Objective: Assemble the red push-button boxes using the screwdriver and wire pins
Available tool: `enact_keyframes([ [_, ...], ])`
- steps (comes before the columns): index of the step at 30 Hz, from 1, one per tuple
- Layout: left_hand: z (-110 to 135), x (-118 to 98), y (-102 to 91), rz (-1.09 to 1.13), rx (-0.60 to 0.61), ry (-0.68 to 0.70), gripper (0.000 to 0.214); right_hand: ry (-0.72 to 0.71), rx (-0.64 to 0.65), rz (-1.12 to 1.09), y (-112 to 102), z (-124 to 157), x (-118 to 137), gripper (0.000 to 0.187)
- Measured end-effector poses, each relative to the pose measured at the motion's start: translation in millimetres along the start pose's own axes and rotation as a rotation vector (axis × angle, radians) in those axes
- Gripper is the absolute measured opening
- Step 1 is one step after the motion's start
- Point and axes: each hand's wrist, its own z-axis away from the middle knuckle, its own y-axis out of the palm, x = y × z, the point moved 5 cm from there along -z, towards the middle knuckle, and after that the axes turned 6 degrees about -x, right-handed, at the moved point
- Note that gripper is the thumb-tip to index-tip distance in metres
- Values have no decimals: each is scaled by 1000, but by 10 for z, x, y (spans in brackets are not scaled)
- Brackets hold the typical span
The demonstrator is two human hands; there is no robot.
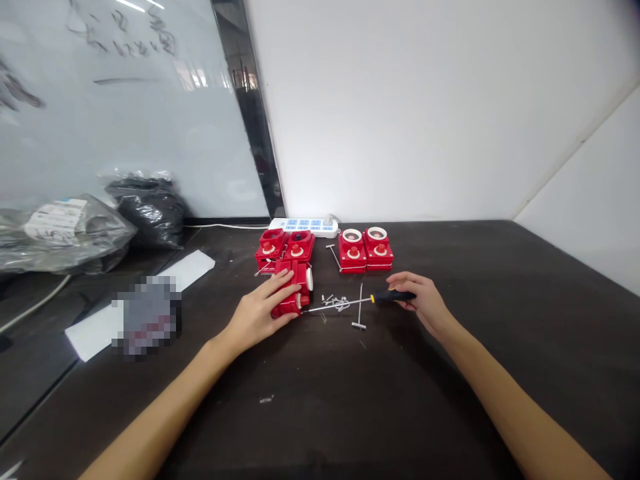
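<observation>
My left hand [263, 300] grips a red alarm box [286, 305], which lies tipped on its side with its white ring facing right. In my right hand [420, 300] is a screwdriver [387, 296] with a black and yellow handle. Its long shaft points left, and the tip reaches the lower right corner of the box near a red knob. Whether the tip sits in a screw is too small to tell. Loose screws [341, 303] and a small metal T-shaped hammer [359, 313] lie under and beside the shaft.
Behind the held box stand two red boxes [297, 251] without white rings. Two more red boxes [353, 253] with white rings stand right of them, near another small hammer [334, 257]. A power strip [305, 227] lies along the wall. Plastic bags [145, 207] and a white strip [193, 268] are at left.
</observation>
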Motion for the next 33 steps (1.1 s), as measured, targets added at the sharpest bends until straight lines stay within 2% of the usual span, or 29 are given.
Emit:
enact_keyframes([
  [14,-2,-4,4,-5,2,5,50,-15,12,-16,19,6,17,18],
  [21,7,-2,6,-7,3,6,49,3,-39,107,3,-20,-28,26],
  [28,2,-4,9,-4,7,1,49,-13,113,-13,10,8,69,28],
  [30,-3,-4,7,1,2,0,49,20,115,30,9,15,61,27],
  [33,-2,-4,7,0,4,-2,50,5,44,188,-4,8,39,33],
])
